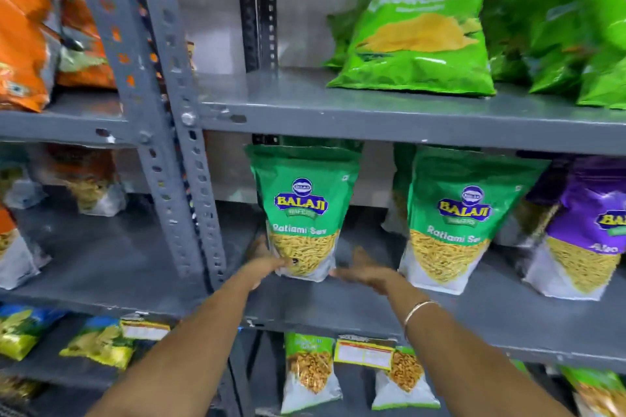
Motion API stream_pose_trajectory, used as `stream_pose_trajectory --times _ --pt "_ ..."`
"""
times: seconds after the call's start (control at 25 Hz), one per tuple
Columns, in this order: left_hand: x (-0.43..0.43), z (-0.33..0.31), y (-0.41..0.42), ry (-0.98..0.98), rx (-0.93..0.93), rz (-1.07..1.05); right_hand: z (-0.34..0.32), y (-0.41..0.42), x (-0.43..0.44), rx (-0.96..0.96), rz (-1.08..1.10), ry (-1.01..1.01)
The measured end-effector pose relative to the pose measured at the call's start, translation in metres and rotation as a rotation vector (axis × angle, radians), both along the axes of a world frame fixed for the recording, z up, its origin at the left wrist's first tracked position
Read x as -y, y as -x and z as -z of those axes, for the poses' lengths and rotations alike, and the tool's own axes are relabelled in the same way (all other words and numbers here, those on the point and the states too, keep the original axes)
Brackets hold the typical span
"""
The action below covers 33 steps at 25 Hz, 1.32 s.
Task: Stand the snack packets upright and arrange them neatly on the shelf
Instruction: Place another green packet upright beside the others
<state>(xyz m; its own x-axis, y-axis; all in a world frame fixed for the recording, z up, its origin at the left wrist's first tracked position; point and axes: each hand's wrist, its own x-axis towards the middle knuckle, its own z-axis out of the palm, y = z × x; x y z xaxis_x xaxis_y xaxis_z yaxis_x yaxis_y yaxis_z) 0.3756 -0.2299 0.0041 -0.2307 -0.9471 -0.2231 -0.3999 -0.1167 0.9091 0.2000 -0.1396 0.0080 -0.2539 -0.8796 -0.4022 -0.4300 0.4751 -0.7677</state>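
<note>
Reaching in with both bare arms: left hand [267,266] gripping the lower left corner of the upright green Ratlami Sev packet [303,210], fingers clamped; right hand [364,269] hovering just beside, fingers spread, on the grey metal shelf [372,301]; matching green packet [454,220] standing farther right.

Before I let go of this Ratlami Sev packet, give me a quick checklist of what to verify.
1. Left packet upright: ok, standing on its base.
2. Left hand contact: ok, fingers touch the packet's lower left corner.
3. Right hand contact: cannot tell, blurred, beside the lower right corner.
4. Gap to the second packet: ok, the two stand apart.
5. Alignment: not ok, second packet tilts slightly and sits nearer the shelf edge.
6. Top shelf packet: not ok, it leans back.
</note>
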Motion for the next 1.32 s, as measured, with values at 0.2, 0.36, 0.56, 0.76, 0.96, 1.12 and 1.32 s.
stream_pose_trajectory --times 0.2,0.36,0.56,0.76,0.96,1.12,1.32 --pt "0.024 0.029 0.002 0.045 -0.028 -0.005 0.007 -0.026 0.029 0.358 0.151 0.345" --pt "0.02 0.036 -0.001 0.03 0.069 0.083 0.005 -0.033 0.008 0.301 0.19 0.332" --pt "-0.025 0.012 -0.014 0.088 0.18 0.138 0.006 -0.036 -0.019 0.251 0.174 0.309" --pt "-0.046 0.01 -0.024 0.099 0.184 0.149 0.007 -0.039 -0.037 0.169 0.176 0.228" --pt "-0.051 0.01 -0.03 0.109 0.222 0.153 0.006 -0.043 -0.044 0.15 0.162 0.215" --pt "-0.051 0.013 -0.032 0.116 0.257 0.164 0.001 -0.048 -0.051 0.144 0.154 0.216" --pt "-0.05 0.016 -0.034 0.128 0.271 0.182 0.002 -0.05 -0.054 0.129 0.148 0.217"
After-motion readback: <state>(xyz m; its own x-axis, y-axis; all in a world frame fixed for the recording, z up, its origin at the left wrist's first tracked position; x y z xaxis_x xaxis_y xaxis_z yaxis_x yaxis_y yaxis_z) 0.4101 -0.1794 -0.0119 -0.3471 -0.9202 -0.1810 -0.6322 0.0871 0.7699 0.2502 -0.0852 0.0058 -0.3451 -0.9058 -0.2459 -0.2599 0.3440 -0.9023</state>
